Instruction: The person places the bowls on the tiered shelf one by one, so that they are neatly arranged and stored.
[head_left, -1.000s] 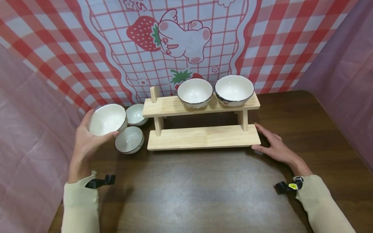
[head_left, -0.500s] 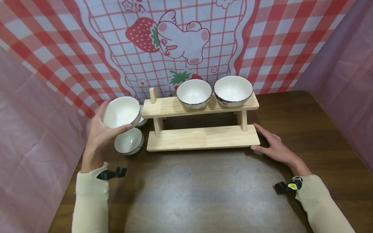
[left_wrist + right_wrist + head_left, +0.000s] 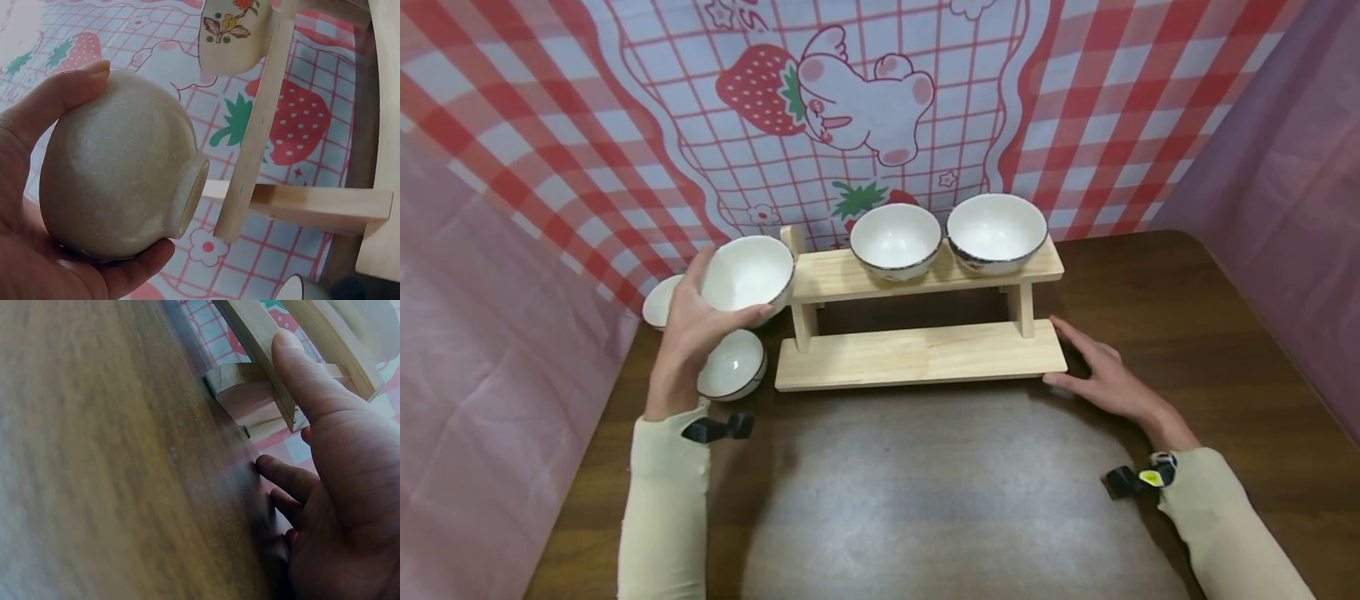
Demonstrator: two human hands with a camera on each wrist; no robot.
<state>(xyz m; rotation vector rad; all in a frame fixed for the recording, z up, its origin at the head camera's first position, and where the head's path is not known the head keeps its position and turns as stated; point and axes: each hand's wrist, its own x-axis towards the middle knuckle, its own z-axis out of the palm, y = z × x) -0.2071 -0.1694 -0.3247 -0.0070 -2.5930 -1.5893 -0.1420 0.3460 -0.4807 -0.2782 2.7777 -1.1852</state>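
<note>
My left hand grips a white bowl by its side, thumb toward the front, with the bowl raised at the left end of a two-tier wooden shelf rack. In the left wrist view this bowl is tilted, its foot ring turned toward the rack's upper board. Two dark-rimmed white bowls, the left one and the right one, sit on the upper board. My right hand holds the lower board's right end, thumb at its front corner. In the right wrist view the thumb presses the board's edge.
On the brown wooden table, a small bowl stands left of the rack. Another bowl is partly hidden behind my left hand. A red-checked cloth hangs behind, and pink cloth borders the left side.
My left hand has carried its bowl right and toward the back, up to the rack's left end, uncovering a bowl behind it at far left. The right hand stays in place.
</note>
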